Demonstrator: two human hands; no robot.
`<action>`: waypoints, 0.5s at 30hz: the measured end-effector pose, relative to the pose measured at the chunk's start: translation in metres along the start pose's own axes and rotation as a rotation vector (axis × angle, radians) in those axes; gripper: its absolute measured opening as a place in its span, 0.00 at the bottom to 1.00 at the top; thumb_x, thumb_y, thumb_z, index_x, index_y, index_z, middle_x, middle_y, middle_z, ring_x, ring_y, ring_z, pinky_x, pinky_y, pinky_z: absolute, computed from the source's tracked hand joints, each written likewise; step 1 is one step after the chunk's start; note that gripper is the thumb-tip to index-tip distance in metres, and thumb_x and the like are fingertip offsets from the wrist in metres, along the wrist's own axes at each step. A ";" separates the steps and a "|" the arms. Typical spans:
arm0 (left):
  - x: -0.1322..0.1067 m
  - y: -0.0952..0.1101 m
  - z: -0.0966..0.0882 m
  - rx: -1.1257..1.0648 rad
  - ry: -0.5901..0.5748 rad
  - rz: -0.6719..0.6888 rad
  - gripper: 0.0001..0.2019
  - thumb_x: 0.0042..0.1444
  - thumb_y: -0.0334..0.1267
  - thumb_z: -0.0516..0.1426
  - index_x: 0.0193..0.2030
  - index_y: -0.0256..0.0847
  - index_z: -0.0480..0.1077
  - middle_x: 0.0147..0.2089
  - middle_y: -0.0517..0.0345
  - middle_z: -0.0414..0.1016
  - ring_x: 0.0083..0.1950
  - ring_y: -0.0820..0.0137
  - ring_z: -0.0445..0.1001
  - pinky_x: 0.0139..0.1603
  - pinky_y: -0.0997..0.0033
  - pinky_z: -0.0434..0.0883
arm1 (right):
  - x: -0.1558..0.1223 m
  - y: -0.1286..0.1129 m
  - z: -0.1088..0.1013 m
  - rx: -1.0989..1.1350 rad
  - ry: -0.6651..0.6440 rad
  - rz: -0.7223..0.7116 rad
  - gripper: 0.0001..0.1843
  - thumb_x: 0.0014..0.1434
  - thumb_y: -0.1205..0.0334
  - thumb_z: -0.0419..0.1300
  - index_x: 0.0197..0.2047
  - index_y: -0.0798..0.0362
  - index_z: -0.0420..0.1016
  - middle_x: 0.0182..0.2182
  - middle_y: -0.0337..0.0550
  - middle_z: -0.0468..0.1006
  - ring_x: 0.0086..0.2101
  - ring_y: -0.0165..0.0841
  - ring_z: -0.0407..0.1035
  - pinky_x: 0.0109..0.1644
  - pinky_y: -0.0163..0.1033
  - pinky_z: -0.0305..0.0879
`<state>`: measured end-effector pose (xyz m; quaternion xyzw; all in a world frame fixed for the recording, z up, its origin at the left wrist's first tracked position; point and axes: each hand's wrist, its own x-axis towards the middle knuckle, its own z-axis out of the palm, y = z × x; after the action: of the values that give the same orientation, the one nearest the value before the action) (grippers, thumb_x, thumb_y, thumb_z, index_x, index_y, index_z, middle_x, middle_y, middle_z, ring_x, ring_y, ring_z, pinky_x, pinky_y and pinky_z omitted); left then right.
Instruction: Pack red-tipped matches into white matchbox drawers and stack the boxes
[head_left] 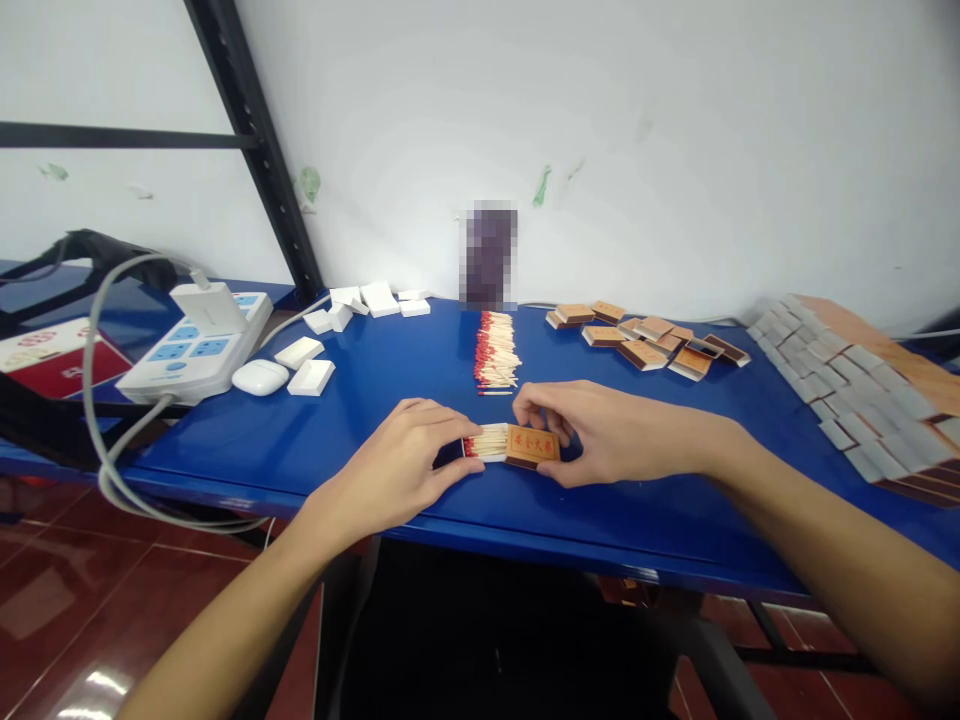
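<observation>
Near the front edge of the blue table, my left hand (409, 455) is closed on the left end of a white matchbox tray (489, 442) filled with red-tipped matches. My right hand (577, 435) grips the orange matchbox sleeve (531, 444) by its right end. The tray's right end meets the sleeve's left opening; how far it reaches inside is hidden. Just behind my hands lies a long pile of loose matches (497, 350), with red heads to the left.
Orange matchbox sleeves (652, 340) lie heaped at the back right. Stacked matchboxes (862, 390) stand at far right. White trays (379, 298) lie at the back left, near a white earbud case (259, 377) and a power strip (202, 345) with a trailing cable. A black rack post (274, 170) rises behind.
</observation>
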<state>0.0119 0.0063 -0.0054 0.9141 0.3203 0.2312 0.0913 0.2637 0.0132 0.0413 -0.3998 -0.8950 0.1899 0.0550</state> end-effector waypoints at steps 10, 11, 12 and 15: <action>-0.001 0.000 -0.001 -0.010 -0.008 0.017 0.09 0.65 0.40 0.58 0.49 0.40 0.75 0.50 0.55 0.79 0.51 0.64 0.75 0.55 0.59 0.67 | 0.000 0.004 -0.002 -0.003 0.016 -0.015 0.11 0.51 0.65 0.62 0.38 0.49 0.66 0.32 0.36 0.71 0.30 0.31 0.62 0.32 0.36 0.55; -0.001 0.000 -0.001 -0.008 -0.005 0.019 0.10 0.66 0.40 0.58 0.49 0.40 0.76 0.50 0.55 0.79 0.51 0.64 0.75 0.55 0.60 0.67 | 0.000 0.003 -0.002 -0.007 0.014 -0.015 0.11 0.50 0.65 0.62 0.38 0.49 0.66 0.32 0.36 0.71 0.31 0.31 0.62 0.32 0.36 0.55; -0.001 0.000 -0.001 -0.007 -0.001 0.024 0.10 0.66 0.40 0.58 0.49 0.40 0.76 0.50 0.55 0.79 0.51 0.64 0.75 0.55 0.60 0.67 | 0.000 0.003 -0.002 -0.011 0.012 -0.016 0.11 0.50 0.65 0.62 0.38 0.50 0.66 0.33 0.36 0.71 0.31 0.31 0.62 0.33 0.36 0.55; -0.001 -0.001 -0.001 0.000 0.002 0.036 0.11 0.66 0.40 0.57 0.50 0.40 0.76 0.50 0.54 0.79 0.51 0.63 0.75 0.55 0.60 0.68 | -0.001 0.003 -0.004 -0.013 0.015 -0.030 0.11 0.51 0.65 0.62 0.39 0.50 0.67 0.35 0.38 0.73 0.32 0.31 0.63 0.34 0.36 0.56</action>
<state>0.0100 0.0066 -0.0057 0.9195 0.3039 0.2338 0.0868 0.2677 0.0153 0.0437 -0.3882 -0.9016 0.1802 0.0619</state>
